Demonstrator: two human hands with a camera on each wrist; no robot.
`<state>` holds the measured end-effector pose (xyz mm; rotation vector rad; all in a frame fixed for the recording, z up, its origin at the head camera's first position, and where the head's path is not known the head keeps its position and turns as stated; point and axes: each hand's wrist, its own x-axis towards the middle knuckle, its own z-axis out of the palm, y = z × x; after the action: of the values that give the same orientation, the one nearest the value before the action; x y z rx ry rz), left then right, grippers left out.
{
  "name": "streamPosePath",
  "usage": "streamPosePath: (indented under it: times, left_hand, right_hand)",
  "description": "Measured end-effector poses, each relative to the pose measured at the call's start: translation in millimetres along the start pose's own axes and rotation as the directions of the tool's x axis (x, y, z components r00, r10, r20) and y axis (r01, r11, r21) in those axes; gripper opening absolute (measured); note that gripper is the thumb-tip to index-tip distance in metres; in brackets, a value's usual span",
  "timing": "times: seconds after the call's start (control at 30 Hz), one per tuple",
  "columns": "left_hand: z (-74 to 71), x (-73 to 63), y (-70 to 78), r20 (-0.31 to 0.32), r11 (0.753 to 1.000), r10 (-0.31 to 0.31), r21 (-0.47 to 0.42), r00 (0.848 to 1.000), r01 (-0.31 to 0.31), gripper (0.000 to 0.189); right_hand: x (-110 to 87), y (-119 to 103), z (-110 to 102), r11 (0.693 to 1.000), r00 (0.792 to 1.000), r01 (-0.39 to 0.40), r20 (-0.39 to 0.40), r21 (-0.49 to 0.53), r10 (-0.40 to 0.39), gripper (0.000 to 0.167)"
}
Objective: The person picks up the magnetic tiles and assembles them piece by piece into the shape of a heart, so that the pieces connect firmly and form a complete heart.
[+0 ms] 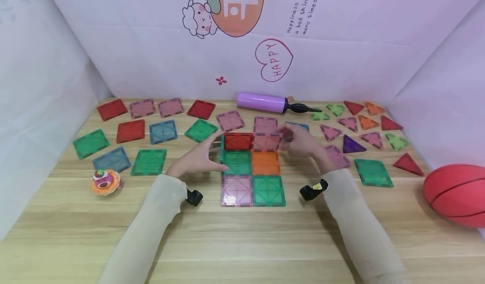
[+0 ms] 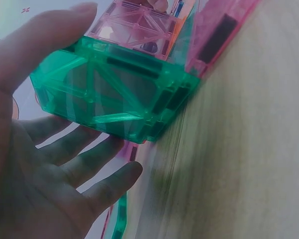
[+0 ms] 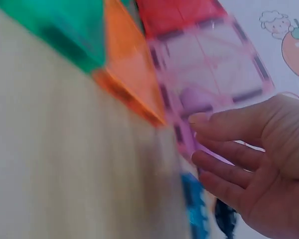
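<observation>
In the head view a block of flat square magnetic tiles lies at the table's middle: a green tile (image 1: pixel 238 162) and an orange tile (image 1: pixel 266 163) behind a pink tile (image 1: pixel 237 190) and another green tile (image 1: pixel 269 190). Along the back edge stand a red tile (image 1: pixel 238 141) and a pink tile (image 1: pixel 267 142). An upright green tile (image 2: pixel 99 94) forms the left side. My left hand (image 1: pixel 198 157) spreads around it, thumb at its edge and fingers apart. My right hand (image 1: pixel 299 140) is at the upright pink tile's outer edge, its fingers loosely bent and thumb tip beside the corner.
Loose square tiles, such as a red tile (image 1: pixel 130 131), lie at left; triangles, such as a purple triangle (image 1: pixel 353 144), lie at right. A purple hand pump (image 1: pixel 261 102) lies at the back. A donut-shaped toy (image 1: pixel 105 182) sits left, a red ball (image 1: pixel 456 194) right.
</observation>
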<state>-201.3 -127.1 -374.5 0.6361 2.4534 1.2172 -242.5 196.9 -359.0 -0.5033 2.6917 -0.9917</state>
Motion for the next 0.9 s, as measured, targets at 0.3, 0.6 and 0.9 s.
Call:
streamPosePath:
  times: [0.3, 0.6, 0.9]
  left_hand:
    - [2.8, 0.5, 2.8, 0.020, 1.000, 0.007, -0.031, 1.000, -0.006, 0.104]
    - [-4.4, -1.4, 2.2, 0.044, 1.000, 0.000, 0.008, 0.999, 0.000, 0.102]
    - [-57.1, -50.0, -19.9, 0.001, 0.974, -0.116, 0.198, 0.993, 0.113, 0.084]
  right_hand:
    - [3.2, 19.1, -27.5, 0.992, 0.998, 0.013, 0.060, -0.125, -0.005, 0.060]
    - [-8.2, 6.5, 10.3, 0.987, 0.992, 0.124, 0.013, 0.106, -0.126, 0.019]
    - [-7.0, 3.8, 26.0, 0.984, 0.997, 0.065, -0.060, 0.168, -0.056, 0.024]
